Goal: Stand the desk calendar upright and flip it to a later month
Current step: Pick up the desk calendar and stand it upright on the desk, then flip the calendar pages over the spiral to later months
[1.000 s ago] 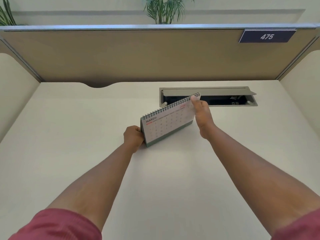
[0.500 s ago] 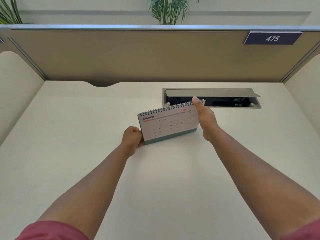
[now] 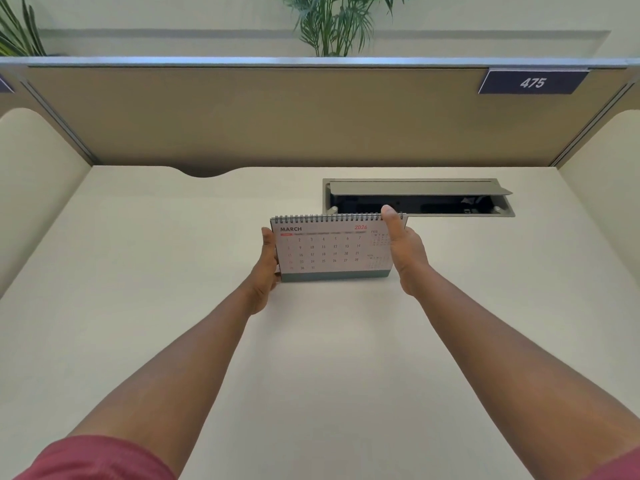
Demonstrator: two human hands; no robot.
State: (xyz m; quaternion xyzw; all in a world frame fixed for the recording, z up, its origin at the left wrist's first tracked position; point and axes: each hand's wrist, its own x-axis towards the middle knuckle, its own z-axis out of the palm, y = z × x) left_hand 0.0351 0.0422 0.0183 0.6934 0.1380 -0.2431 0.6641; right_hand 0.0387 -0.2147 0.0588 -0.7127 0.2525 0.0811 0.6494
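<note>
The spiral-bound desk calendar [image 3: 329,251] stands upright on the cream desk [image 3: 173,271], facing me, with its MARCH 2026 page showing and a grey-green base strip along the bottom. My left hand [image 3: 266,268] grips its left edge, fingers wrapped behind it. My right hand [image 3: 403,251] holds the right edge, the thumb lying up the front of the page to the wire binding at the top right corner.
Just behind the calendar an open cable tray [image 3: 419,199] with a raised grey lid is sunk into the desk. A tan partition [image 3: 277,116] with a "475" sign [image 3: 533,82] closes the back; cream side panels flank the desk. A notch [image 3: 204,172] cuts the rear edge.
The calendar has turned from tilted and skewed to square-on and upright. My left hand has slid up from the bottom left corner along the left edge; my right hand stays at the top right.
</note>
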